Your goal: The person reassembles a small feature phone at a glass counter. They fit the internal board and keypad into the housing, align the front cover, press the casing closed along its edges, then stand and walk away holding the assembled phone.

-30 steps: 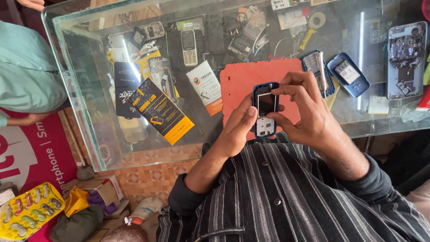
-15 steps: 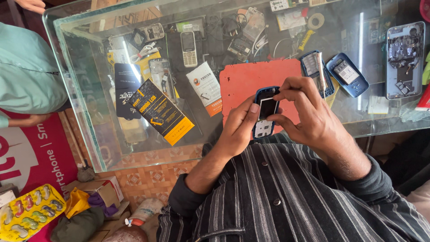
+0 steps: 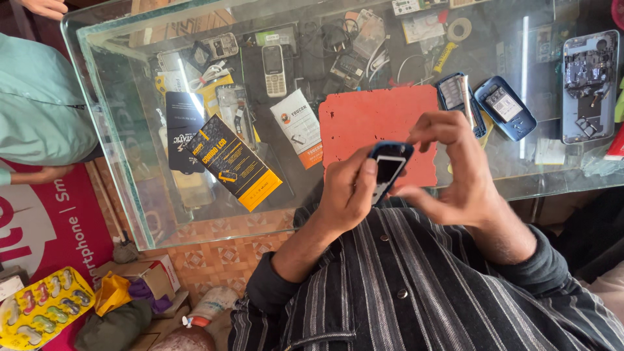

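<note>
The left hand (image 3: 351, 188) grips a small blue phone (image 3: 388, 168) from its left side, the thumb lying along the edge. The phone stands tilted between both hands, just in front of the striped shirt (image 3: 416, 292). The right hand (image 3: 455, 175) touches the phone's right side with loosely curved fingers; the index and thumb are raised above it. Beyond the hands lies a red mat (image 3: 377, 123) on the glass counter (image 3: 130, 169).

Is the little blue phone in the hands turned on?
Off, it seems: the blue phone in the left hand shows a blank pale screen, nothing lit.
</note>
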